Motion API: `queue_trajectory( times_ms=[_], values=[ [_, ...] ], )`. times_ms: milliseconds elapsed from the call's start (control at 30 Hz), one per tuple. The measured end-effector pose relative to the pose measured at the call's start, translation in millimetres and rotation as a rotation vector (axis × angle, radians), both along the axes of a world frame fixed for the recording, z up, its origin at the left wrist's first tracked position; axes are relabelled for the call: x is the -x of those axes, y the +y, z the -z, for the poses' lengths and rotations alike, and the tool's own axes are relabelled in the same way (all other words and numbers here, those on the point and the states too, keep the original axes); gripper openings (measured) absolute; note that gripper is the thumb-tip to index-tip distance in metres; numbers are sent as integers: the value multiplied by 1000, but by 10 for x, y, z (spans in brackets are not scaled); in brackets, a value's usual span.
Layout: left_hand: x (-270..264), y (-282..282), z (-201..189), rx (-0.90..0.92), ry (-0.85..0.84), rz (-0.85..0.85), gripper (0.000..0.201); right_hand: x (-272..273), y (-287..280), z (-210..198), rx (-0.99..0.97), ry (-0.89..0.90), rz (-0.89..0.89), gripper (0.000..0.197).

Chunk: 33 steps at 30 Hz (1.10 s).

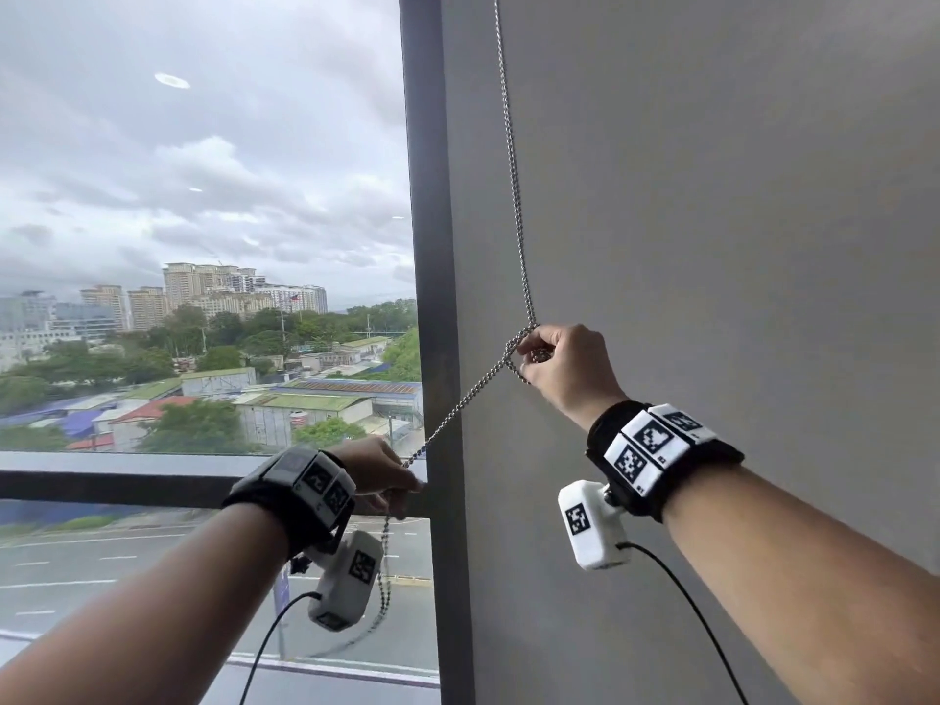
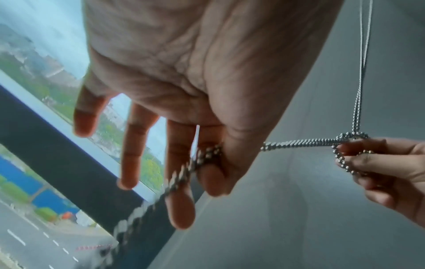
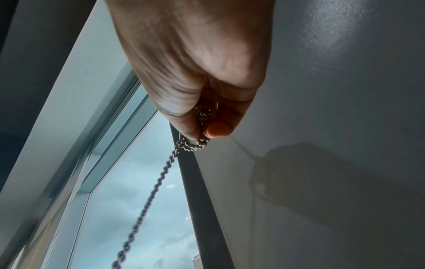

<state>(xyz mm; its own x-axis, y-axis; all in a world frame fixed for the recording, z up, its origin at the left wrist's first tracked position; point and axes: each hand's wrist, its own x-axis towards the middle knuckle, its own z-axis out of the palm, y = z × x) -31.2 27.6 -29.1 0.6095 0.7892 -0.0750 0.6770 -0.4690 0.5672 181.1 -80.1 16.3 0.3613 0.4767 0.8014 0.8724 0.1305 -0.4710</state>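
The right hand (image 1: 564, 368) is pinching a small loop of the silver metal ball chain (image 1: 468, 400) between thumb and curled fingers. This is holding the crossing closed, apparently so that a knot can be formed. Above this hand, the doubled chain is running straight up out of view.

The left hand (image 1: 379, 473), lower and to the left of the right hand, is pinching the same chain between thumb and forefinger, with the other fingers extended. This is drawing the span between the hands taut. Below it, the slack is hanging blurred.

The dark vertical window post (image 1: 432, 246) is standing just behind the taut span, and the grey wall (image 1: 712, 195) is lying behind the right hand. Neither appears to be obstructing the chain.
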Motion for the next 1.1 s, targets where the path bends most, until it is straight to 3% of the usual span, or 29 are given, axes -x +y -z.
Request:
queue_trajectory(
  times_ms=[200, 300, 433, 600, 767, 933, 1100],
  values=[
    [-268, -201, -44, 418, -596, 128, 19, 130, -11, 51, -65, -5, -51, 5],
    [-380, -330, -163, 495, -739, 193, 8, 212, -15, 65, -70, -34, -91, 4],
    [-521, -439, -335, 609, -887, 251, 12, 290, -41, 81, -58, -68, -141, 1],
    [-664, -511, -461, 507, -1111, 220, 13, 333, -81, 101, -38, -99, -217, 12],
    [-755, -510, -374, 376, -1222, 140, 18, 313, -88, 169, -191, -171, -195, 15],
    [-766, -493, -333, 239, -1177, 37, 31, 287, -153, 242, -251, -114, -242, 4],
    [-737, -540, -383, 187, -1166, 55, 36, 292, -172, 283, -307, -10, -306, 30]
  ],
)
